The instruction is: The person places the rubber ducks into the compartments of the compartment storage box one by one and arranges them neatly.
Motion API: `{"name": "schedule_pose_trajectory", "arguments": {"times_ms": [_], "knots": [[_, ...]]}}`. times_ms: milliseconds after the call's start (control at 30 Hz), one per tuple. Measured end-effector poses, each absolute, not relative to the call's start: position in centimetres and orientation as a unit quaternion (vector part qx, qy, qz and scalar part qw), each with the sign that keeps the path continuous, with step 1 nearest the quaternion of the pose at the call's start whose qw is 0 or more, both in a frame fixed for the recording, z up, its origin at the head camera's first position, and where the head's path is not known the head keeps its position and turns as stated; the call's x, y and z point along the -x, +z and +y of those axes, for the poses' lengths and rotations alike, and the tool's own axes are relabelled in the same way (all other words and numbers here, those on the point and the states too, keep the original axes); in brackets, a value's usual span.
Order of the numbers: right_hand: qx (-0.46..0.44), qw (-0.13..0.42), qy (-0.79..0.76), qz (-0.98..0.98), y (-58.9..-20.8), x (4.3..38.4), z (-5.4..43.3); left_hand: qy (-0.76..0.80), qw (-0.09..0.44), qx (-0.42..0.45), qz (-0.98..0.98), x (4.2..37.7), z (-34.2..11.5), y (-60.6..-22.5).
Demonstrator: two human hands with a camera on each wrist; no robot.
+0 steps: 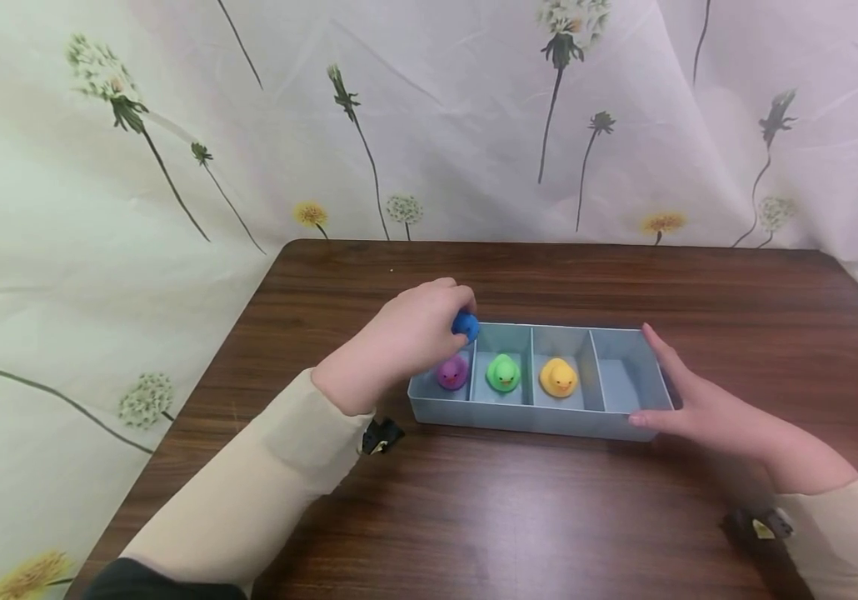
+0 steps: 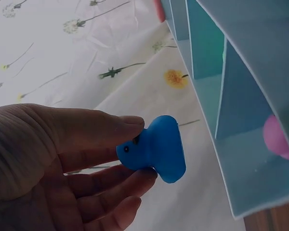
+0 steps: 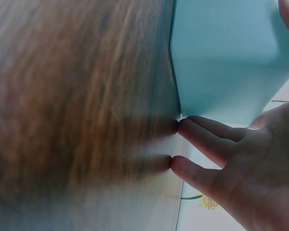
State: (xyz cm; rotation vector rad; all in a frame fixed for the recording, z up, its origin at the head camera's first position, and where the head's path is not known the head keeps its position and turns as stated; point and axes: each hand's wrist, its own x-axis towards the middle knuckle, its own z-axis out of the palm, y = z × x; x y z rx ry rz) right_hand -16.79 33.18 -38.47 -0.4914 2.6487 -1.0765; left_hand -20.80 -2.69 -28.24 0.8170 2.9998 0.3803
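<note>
My left hand [image 1: 423,321] pinches a small blue toy duck [image 2: 164,149] between thumb and fingers, above the back left corner of a pale blue divided box [image 1: 534,419]. The left wrist view shows the duck outside the box wall, with its eye turned toward the palm. A purple duck [image 1: 452,372], a green duck [image 1: 503,373] and a yellow duck [image 1: 559,378] each sit in their own compartment. My right hand [image 1: 706,408] holds the box's right end, thumb at the front corner and forefinger at the back one. Its other fingers [image 3: 202,137] are spread, fingertips at the tabletop.
Inside the box, the rightmost compartment [image 1: 627,375] has no duck. The box stands on a dark brown wooden table [image 1: 519,508]. A white cloth [image 1: 459,125] printed with dandelions hangs behind the table and along its left side.
</note>
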Motion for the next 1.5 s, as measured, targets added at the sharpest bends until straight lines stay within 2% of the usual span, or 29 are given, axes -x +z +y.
{"name": "schedule_pose_trajectory", "arguments": {"times_ms": [1500], "knots": [[0.149, 0.135, -0.372, 0.906, -38.7, 17.0, 33.4, 0.104, 0.033, -0.336, 0.936, 21.2, 6.1, -29.2]]}}
